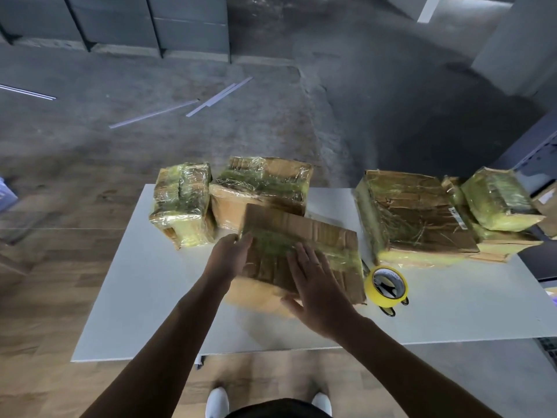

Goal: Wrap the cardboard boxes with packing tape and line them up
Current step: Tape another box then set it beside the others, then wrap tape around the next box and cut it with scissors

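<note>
Looking down from my head, the box I am working on (304, 233) sits in the middle of the white table (144, 297), tilted, its near side blurred. My left hand (230, 256) lies against its left edge with the fingers nearly straight, pressing and not clutching. My right hand (316, 288) lies flat on top, fingers spread and thumb at the near edge; it holds nothing.

One yellowish band of tape crosses the top of this box, and much bare cardboard shows, so I judge it only partly wrapped.

Behind it, two taped boxes stand side by side: a small one (180, 203) and a wider one (262, 185). To the right, apart from them, lie a large flat box (413, 212) and a smaller one (500, 200) on top of another, all glossy with tape.

The yellow tape roll (386, 285) stands just right of my box. More wrapping is left, then lining up, since the two groups form no single row.
</note>
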Demonstrator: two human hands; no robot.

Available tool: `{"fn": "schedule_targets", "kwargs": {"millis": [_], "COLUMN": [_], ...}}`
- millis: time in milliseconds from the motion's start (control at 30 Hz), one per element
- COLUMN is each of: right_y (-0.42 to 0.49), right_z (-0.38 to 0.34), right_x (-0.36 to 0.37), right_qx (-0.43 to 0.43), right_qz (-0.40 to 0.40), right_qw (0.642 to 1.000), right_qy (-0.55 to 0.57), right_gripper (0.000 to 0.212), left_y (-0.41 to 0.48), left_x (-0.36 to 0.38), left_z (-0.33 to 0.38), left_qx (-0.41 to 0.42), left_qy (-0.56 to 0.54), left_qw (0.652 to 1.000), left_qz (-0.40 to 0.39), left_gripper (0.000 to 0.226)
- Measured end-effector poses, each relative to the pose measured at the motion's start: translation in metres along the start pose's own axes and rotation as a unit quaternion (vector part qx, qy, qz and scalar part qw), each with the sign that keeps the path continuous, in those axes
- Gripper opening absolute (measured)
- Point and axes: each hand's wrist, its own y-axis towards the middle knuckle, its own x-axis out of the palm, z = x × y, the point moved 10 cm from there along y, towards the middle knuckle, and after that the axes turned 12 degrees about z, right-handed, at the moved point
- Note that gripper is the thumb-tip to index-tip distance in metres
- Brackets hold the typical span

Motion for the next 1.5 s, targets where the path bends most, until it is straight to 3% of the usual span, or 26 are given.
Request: {"fn": "schedule_targets", "kwargs": {"millis": [200,333,400,467,533,600,667,767,867,933,1000,1067,1133,1200,1233,1300,1367,1433,1500], "right_y": [0.018,0.016,0.012,0.006,0.001,-0.001,-0.003,-0.009,-0.012,-0.013,-0.011,-0.007,-0.002,0.0,-0.001,-0.005,-0.01,-0.012,-0.012], "right_z": [0.025,0.059,0.073,0.088,0.099,0.106,0.115,0.132,0.142,0.146,0.146,0.146,0.147,0.151,0.156,0.166,0.174,0.182,0.192], "right_x": [-0.021,-0.032,-0.04,-0.051,-0.057,-0.059,-0.055,-0.046,-0.045,-0.044,-0.042,-0.044,-0.048,-0.048,-0.048,-0.049,-0.048,-0.05,-0.055], "right_qx": [0.136,0.179,0.185,0.186,0.186,0.19,0.222,0.293,0.336,0.362,0.37,0.363,0.346,0.339,0.347,0.37,0.385,0.394,0.405], "right_qz": [0.044,0.053,0.07,0.102,0.107,0.107,0.093,0.076,0.121,0.156,0.164,0.164,0.152,0.113,0.095,0.077,0.075,0.09,0.105], "right_qw": [0.989,0.978,0.971,0.963,0.957,0.953,0.943,0.901,0.825,0.772,0.744,0.74,0.741,0.752,0.765,0.791,0.802,0.797,0.769], "right_qy": [0.036,0.096,0.132,0.165,0.195,0.212,0.231,0.31,0.438,0.499,0.531,0.541,0.555,0.554,0.534,0.48,0.451,0.449,0.484], "right_gripper": [0.094,0.1,0.1,0.098,0.098,0.097,0.097,0.09,0.063,0.046,0.043,0.046,0.065,0.091,0.093,0.084,0.077,0.067,0.058], "left_y": [-0.035,-0.032,-0.016,-0.002,0.003,-0.011,-0.016,-0.018,-0.025,-0.033,-0.042,-0.048,-0.047,-0.05,-0.054,-0.06,-0.058,-0.054,-0.053], "left_x": [0.015,0.014,0.008,0.009,0.024,0.046,0.052,0.05,0.043,0.041,0.036,0.037,0.039,0.041,0.043,0.043,0.041,0.04,0.042], "left_z": [0.059,0.062,0.05,0.024,-0.006,-0.02,-0.016,0.012,0.047,0.068,0.084,0.092,0.089,0.092,0.096,0.103,0.107,0.108,0.109], "left_qx": [0.155,0.154,0.145,0.082,-0.006,-0.11,-0.136,-0.083,-0.014,0.068,0.164,0.231,0.259,0.281,0.294,0.306,0.304,0.29,0.282], "left_qy": [0.052,-0.06,-0.025,0.04,0.038,-0.096,-0.166,-0.214,-0.268,-0.239,-0.178,-0.128,-0.095,-0.108,-0.137,-0.164,-0.128,-0.091,-0.068], "left_qw": [0.987,0.986,0.989,0.995,0.999,0.984,0.972,0.969,0.956,0.961,0.966,0.96,0.957,0.948,0.938,0.929,0.938,0.947,0.95], "left_qz": [0.008,-0.007,0.027,0.033,-0.027,-0.1,-0.094,-0.088,-0.115,-0.119,-0.094,-0.087,-0.087,-0.104,-0.123,-0.127,-0.107,-0.1,-0.12], "left_gripper": [0.037,0.031,0.03,0.037,0.042,0.039,0.035,0.029,0.037,0.052,0.066,0.082,0.096,0.09,0.077,0.053,0.047,0.058,0.074]}}
